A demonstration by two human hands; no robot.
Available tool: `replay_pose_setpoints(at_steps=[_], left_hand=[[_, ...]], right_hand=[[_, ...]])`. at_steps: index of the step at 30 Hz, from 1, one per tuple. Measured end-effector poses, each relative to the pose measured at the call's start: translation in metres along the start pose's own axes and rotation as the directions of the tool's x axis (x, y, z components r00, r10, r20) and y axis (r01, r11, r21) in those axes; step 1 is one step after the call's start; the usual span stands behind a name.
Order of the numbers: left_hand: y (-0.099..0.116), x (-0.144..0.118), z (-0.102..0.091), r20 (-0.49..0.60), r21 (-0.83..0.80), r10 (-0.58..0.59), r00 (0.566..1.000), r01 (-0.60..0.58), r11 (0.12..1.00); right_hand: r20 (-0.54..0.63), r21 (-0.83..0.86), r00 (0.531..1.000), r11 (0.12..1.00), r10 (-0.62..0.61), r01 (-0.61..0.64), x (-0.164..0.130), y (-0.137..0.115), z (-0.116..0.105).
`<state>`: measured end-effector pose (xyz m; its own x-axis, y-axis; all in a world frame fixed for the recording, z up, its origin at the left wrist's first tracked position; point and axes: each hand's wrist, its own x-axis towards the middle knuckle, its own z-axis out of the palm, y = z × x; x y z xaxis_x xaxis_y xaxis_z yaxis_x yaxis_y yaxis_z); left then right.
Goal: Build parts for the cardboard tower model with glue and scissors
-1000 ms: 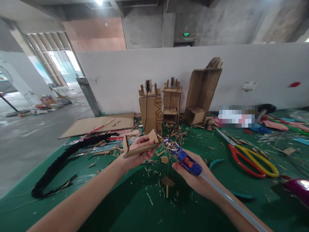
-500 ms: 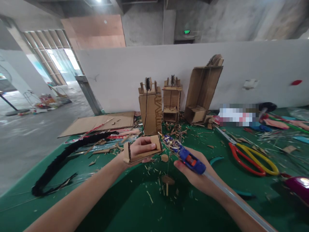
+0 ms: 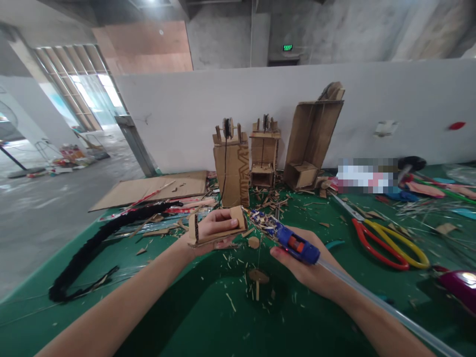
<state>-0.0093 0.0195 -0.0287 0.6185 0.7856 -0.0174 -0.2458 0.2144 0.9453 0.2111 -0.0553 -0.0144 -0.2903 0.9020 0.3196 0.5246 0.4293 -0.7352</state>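
Note:
My left hand (image 3: 215,228) is closed on a small folded cardboard piece (image 3: 193,230) whose two ends stand up, the thumb pressing against the right end. In my right hand (image 3: 308,270) is a blue hot glue gun (image 3: 293,244), its barrel crusted with cardboard crumbs and a long clear glue stick (image 3: 357,287) running out of its back. The gun's nozzle lies close against the right upright end of the cardboard; whether it touches, I cannot tell. Below, a cardboard disc (image 3: 254,242) and a second brown round piece (image 3: 259,276) lie on the green table.
Behind my hands stand a cardboard box with a string spool (image 3: 231,168), a smaller one (image 3: 265,153) and a tall open one (image 3: 314,134). Red-and-yellow scissors (image 3: 383,243) lie right, a black fuzzy strip (image 3: 89,253) left. Scraps litter the green table (image 3: 208,317).
The cardboard piece in my left hand has shifted slightly left and up. My right hand and the glue gun have moved a little to the right, the nozzle staying near the cardboard's right end.

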Motion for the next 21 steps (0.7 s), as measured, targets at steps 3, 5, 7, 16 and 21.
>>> replay_pose_setpoints(at_steps=[3, 5, 7, 16, 21], left_hand=[[0.0005, -0.0005, -0.0002, 0.006, 0.007, 0.002, 1.000, -0.002, 1.000], [0.0004, -0.0005, -0.0004, 0.013, 0.002, -0.005, 1.000, 0.005, 1.000], [-0.0001, -0.0002, -0.0007, 0.015, -0.008, -0.008, 1.000, 0.008, 1.000], [-0.0001, 0.0002, -0.0039, -0.053, -0.045, 0.038, 0.998, -0.040, 0.998], [0.0004, -0.0002, -0.0066, -0.048, -0.048, 0.046, 0.998, -0.048, 0.998]], right_hand=[[0.003, -0.006, 1.000, 1.000, 0.008, -0.008, 0.0001, -0.0004, -0.0003], [0.004, -0.013, 1.000, 1.000, 0.015, -0.015, 0.0000, -0.0005, -0.0005], [0.011, -0.021, 1.000, 0.999, 0.026, -0.026, -0.0001, -0.0005, -0.0007], [0.046, -0.033, 0.998, 0.999, 0.030, -0.029, -0.0001, 0.0007, -0.0020], [0.059, -0.029, 0.998, 1.000, 0.013, -0.011, 0.0000, 0.0015, -0.0018]])
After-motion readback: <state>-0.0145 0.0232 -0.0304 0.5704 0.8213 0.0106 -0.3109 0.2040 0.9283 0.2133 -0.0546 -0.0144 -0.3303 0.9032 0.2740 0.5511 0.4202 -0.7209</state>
